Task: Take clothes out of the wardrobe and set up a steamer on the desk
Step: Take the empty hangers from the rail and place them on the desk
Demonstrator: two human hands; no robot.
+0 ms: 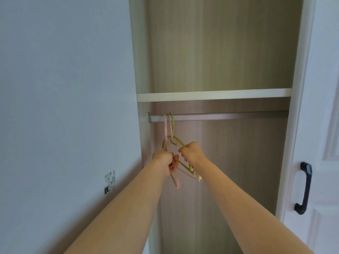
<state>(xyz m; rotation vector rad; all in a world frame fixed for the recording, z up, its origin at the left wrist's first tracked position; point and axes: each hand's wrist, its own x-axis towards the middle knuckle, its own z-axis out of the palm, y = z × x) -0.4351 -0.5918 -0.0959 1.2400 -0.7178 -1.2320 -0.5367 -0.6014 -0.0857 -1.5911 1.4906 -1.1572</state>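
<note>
A: We're looking up into the tall, pale wood-grain wardrobe [220, 52]. Both bare arms are stretched in towards the left end of its round, smooth white rail [220, 116].

B: Two hangers up there, hooks side by side over the rail, just beside the small grey metal bracket [149, 117]. One is a slim pink hanger [166, 129] with a thin rounded bar. The other is a yellow-green hanger [176, 141] with a notch cut into its shoulder.

A: The left hand [165, 160] has its fingers curled round the pink hanger's lower bars, clenched on them. The right hand [192, 153] is grasping the yellow-green hanger on its sloping arm, thumb and fingers closed round it.

B: And the two frames cross just below the hands. The pink tip hangs lowest, and the yellow-green end pokes out to the right under the right wrist.

A: Edges now. A flat shelf [212, 95] with a cream front edge sits just above the rail, leaving only a narrow gap over the hooks.

B: There's room sideways, though. To the right of the hooks a long open stretch of rail runs to the far side.

A: On the left, the wardrobe's side wall is close to the hooks. Beyond it is a pale matt panel [55, 88] carrying a small printed label [110, 182], too blurred to read.

B: On the right is a white panelled door [326, 125] with a dark curved handle [303, 187], well apart from both hands.
</note>
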